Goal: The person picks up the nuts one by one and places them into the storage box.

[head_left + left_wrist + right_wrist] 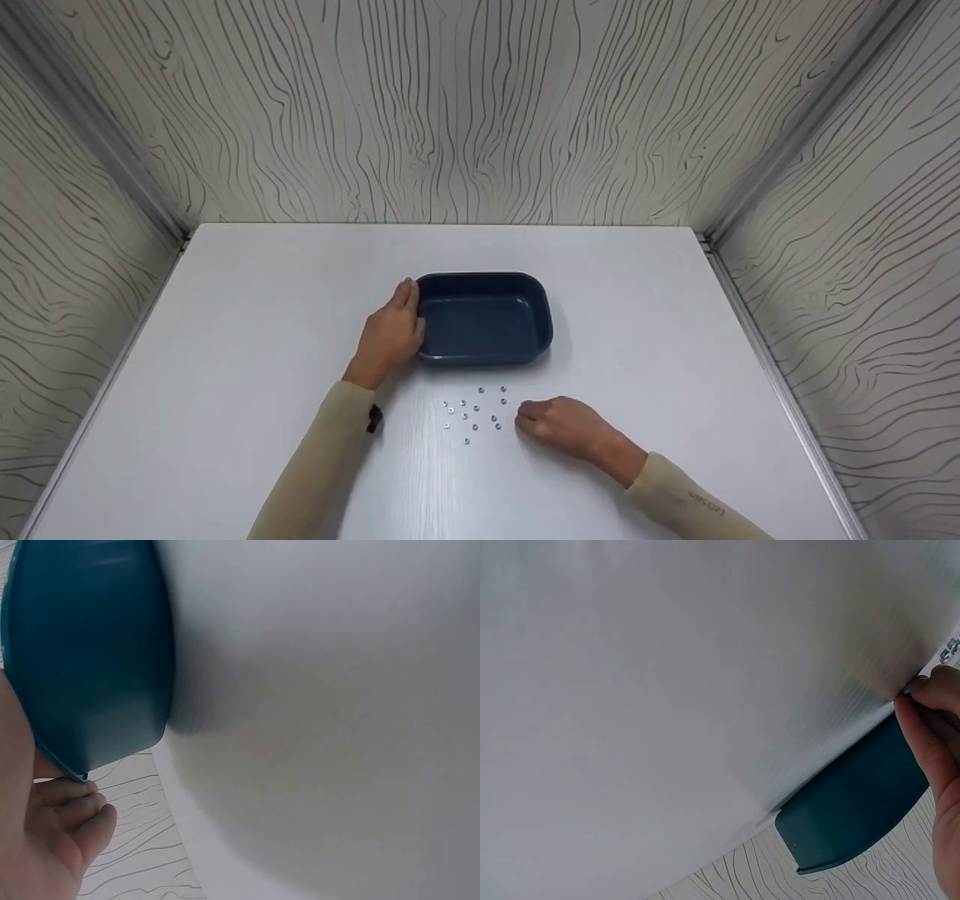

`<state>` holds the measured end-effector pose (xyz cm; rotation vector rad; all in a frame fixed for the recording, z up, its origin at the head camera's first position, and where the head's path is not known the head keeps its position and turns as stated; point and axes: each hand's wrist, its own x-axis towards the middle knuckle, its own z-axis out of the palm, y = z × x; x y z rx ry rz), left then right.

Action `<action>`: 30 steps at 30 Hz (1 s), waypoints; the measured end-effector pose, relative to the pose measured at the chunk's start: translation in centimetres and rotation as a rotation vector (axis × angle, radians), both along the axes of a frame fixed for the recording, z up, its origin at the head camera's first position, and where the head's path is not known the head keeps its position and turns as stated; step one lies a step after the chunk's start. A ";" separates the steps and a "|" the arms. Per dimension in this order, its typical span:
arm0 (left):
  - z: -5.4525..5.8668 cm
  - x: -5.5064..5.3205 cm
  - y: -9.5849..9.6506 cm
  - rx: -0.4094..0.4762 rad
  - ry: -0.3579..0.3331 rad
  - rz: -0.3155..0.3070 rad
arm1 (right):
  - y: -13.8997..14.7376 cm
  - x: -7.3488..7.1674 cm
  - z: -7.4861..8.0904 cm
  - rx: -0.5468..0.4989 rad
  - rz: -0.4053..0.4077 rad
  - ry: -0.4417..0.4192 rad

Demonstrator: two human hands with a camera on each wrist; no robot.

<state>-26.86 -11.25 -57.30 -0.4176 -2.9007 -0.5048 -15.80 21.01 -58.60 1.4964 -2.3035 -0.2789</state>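
A dark blue rectangular plastic tub [484, 330] stands on the white table [622, 300]. At its left side my left hand [390, 334] grips the rim; in the left wrist view the fingers [94, 829] curl by the tub's corner. Several small silver metal nuts [475, 409] lie scattered in front of the tub. Just right of them, my right hand [566, 427] is down at the tabletop with thumb and index finger together. In the right wrist view a tiny shiny nut [907, 692] shows between those fingertips, mostly hidden.
Wood-grain patterned panels [472, 112] rise behind the table and on both sides. Metal rails [780, 382] run along the table's side edges. A small black clip [374, 418] sits by the left sleeve's cuff.
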 end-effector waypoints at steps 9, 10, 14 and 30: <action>-0.2 0.0 -0.2 0.009 0.002 -0.009 | 0.2 0.3 0.0 0.037 -0.003 0.016; -0.2 0.0 -0.2 0.009 0.001 -0.010 | 0.2 0.4 0.0 0.044 -0.005 0.014; -0.1 0.0 -0.2 -0.004 -0.002 -0.005 | 0.3 0.5 0.0 0.056 -0.017 0.003; -0.2 0.0 -0.1 -0.026 0.003 -0.008 | 0.2 0.4 0.7 -0.062 0.021 0.019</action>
